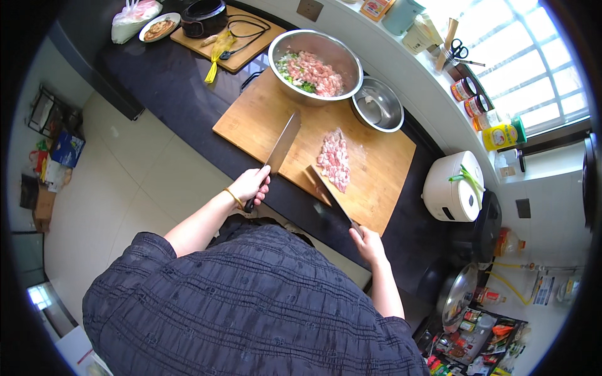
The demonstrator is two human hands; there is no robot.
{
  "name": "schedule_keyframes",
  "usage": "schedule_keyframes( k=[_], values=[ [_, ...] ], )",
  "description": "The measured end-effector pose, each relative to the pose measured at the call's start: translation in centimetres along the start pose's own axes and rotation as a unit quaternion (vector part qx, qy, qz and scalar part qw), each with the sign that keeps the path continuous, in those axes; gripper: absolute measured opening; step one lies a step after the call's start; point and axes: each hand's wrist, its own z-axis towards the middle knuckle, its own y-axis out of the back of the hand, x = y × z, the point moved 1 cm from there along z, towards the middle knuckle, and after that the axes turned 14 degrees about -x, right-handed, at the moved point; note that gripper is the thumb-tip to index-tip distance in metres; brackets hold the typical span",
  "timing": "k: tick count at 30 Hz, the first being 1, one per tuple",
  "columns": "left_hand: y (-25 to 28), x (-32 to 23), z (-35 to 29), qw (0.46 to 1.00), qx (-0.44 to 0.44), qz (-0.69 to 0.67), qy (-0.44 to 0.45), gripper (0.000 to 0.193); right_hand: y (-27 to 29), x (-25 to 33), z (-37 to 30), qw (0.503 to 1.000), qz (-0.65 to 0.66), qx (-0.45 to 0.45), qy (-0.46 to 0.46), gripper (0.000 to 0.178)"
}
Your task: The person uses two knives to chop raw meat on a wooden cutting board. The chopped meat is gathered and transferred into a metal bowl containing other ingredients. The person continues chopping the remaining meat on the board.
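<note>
Steel knives [285, 143] fill both hands [249, 186] beside ragged pink meat [333, 160].

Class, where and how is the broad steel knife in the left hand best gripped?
Probably by its dark handle, coming from the person's side, where the left hand holds it: the handle points toward the body, while the broad steel blade points away, over the rectangular wooden board.
</note>
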Motion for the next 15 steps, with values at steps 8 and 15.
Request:
schedule_keyframes(
  k=[8,15],
  values=[
    [-0.5,-0.1,0.0,1.000,-0.009,0.014,-0.009,0.033,1.1,3.2,4.4,0.996,0.064,-0.064,-0.007,0.041],
    [-1.1,0.1,-0.3,1.000,-0.014,0.000,-0.006,0.033,-3.5,4.0,4.8,0.960,0.238,-0.148,-0.024,0.043]
  ],
)
